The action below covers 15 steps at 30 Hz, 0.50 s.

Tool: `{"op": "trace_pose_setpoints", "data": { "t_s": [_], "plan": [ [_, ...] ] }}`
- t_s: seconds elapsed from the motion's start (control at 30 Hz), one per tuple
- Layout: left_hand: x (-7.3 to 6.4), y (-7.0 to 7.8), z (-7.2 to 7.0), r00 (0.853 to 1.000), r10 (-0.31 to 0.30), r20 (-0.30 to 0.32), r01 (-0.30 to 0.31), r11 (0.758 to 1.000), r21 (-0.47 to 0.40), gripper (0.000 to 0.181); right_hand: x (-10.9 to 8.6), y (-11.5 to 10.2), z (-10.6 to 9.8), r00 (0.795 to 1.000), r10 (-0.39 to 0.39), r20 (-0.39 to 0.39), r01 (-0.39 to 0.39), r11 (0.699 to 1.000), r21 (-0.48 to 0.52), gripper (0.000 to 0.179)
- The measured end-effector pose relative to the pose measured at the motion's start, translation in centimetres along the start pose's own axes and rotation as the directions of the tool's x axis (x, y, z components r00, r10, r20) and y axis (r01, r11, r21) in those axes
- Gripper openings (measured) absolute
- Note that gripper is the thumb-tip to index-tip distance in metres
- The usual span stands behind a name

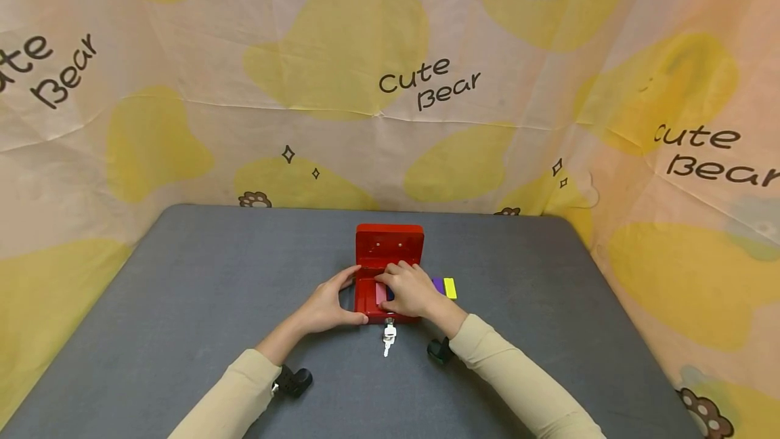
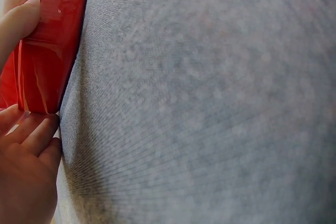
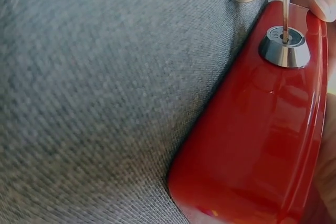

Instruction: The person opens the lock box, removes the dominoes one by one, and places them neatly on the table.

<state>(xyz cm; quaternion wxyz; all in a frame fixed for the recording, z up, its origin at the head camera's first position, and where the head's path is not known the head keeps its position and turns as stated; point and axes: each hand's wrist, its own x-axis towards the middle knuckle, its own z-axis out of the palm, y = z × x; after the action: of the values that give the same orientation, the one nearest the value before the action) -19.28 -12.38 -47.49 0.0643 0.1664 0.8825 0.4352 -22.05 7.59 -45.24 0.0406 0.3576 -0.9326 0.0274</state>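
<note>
A small red metal cash box (image 1: 363,300) stands on the table with its lid (image 1: 390,242) raised at the back. My left hand (image 1: 326,303) holds the box's left end, thumb at the front corner and fingers along the side. Over the open box, my right hand (image 1: 409,290) curls down with thumb and fingers around a dark blue piece (image 1: 391,295), mostly hidden by the hand. A pink rectangular piece (image 1: 380,293) lies in the box beside it. Keys (image 1: 388,336) hang at the front, one of them in the round silver lock (image 3: 286,56).
Just right of the box, a purple piece (image 1: 438,284) and a yellow piece (image 1: 450,288) lie side by side, partly behind the right hand. The grey table (image 1: 244,276) reaches back to a patterned cloth (image 1: 341,53) that hangs behind and on both sides.
</note>
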Motion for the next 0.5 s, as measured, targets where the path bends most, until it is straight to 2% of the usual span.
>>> {"op": "trace_pose_setpoints", "data": {
  "t_s": [0.5],
  "plan": [
    [-0.04, 0.12, -0.01, 1.000, -0.009, -0.003, 0.009, 1.000, -0.009, 0.090, -0.05, 0.09, 0.02, 1.000, -0.007, -0.007, 0.007, 1.000, 0.020, 0.047]
  ]
}}
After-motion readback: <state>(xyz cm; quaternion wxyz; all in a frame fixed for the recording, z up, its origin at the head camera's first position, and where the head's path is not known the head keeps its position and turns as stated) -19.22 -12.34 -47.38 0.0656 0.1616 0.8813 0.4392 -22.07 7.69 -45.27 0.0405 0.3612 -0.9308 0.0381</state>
